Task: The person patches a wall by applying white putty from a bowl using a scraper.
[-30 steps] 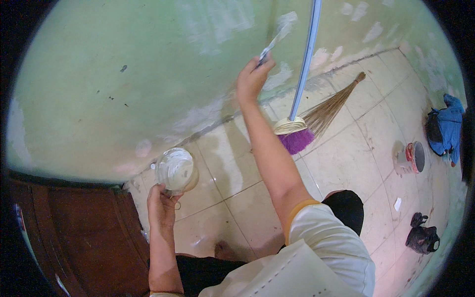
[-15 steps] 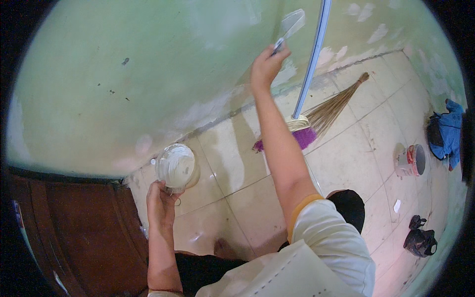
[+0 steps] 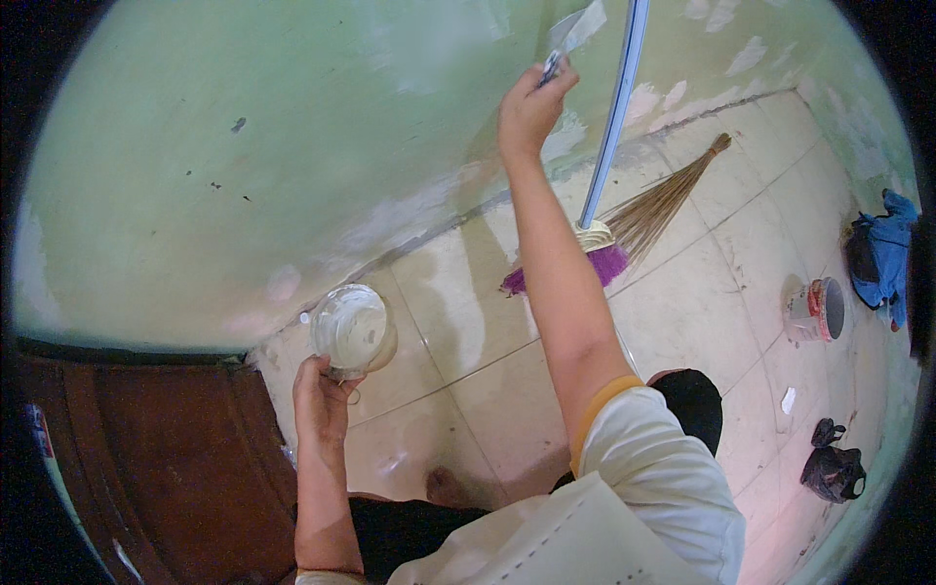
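My right hand [image 3: 533, 112] is closed round the handle of a putty knife [image 3: 577, 29], raised in front of the green wall [image 3: 322, 127]. White filler coats part of its wide blade, though I cannot tell whether the blade touches the wall. Lower on the left, my left hand [image 3: 322, 400] grips the near rim of a clear round tub [image 3: 351, 327] with white paste inside. Pale patches of filler mark the wall around the blade and along its foot.
A purple-bristled broom [image 3: 606, 263] with a blue pole stands past my right forearm, beside a stick broom [image 3: 673, 200] on the tiles. Farther right are a small bucket [image 3: 817, 310], blue cloth [image 3: 885, 253] and a black bag [image 3: 834, 475]. Brown wooden furniture [image 3: 166, 458] fills the lower left.
My right hand and the putty knife have moved slightly up along the wall. My left hand keeps its hold on the tub, and the whole view has shifted a little.
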Demonstrator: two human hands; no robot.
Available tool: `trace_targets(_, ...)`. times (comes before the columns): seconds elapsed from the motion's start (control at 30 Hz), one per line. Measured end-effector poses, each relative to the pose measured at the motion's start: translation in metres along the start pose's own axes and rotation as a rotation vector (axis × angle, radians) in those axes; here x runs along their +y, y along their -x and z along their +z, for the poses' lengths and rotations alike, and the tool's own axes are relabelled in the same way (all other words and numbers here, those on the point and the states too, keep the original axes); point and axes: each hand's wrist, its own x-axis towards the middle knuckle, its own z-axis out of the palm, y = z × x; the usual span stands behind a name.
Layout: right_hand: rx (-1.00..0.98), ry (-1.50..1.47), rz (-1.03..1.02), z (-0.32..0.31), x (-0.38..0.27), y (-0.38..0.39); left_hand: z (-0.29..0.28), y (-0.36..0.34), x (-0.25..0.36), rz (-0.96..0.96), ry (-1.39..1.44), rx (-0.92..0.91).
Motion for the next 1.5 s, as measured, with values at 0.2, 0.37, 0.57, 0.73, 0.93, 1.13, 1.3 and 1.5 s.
trace_targets(0.2,-0.136,0.144,0.016,0.008,0.027,0.072,0.003,-0.006,-0.006,-0.029,-0.016,0.046)
trace_targets(0.37,-0.029,0.042,0.035,-0.002,0.026,0.054,-0.001,-0.004,-0.007,-0.045,-0.026,0.012)
trace_targets(0.57,-0.166,0.135,0.155,0.0,0.013,0.016,-0.006,-0.008,-0.01,-0.035,-0.006,0.026)
trace_targets(0.73,-0.153,0.097,0.135,-0.002,0.034,0.088,0.002,-0.01,-0.013,-0.051,0.008,-0.016)
trace_targets(0.93,-0.067,0.039,0.078,0.002,0.008,0.013,-0.004,-0.005,-0.01,-0.029,-0.015,0.002)
trace_targets(1.13,-0.299,0.195,0.123,-0.001,0.021,0.088,0.0,-0.006,-0.012,-0.032,-0.013,0.008)
trace_targets(1.3,-0.002,0.101,-0.063,-0.001,0.03,0.075,0.004,-0.002,-0.009,-0.023,-0.01,-0.014)
trace_targets(1.5,-0.103,0.166,0.085,-0.001,0.017,0.008,-0.012,-0.011,-0.012,-0.023,-0.027,0.008)
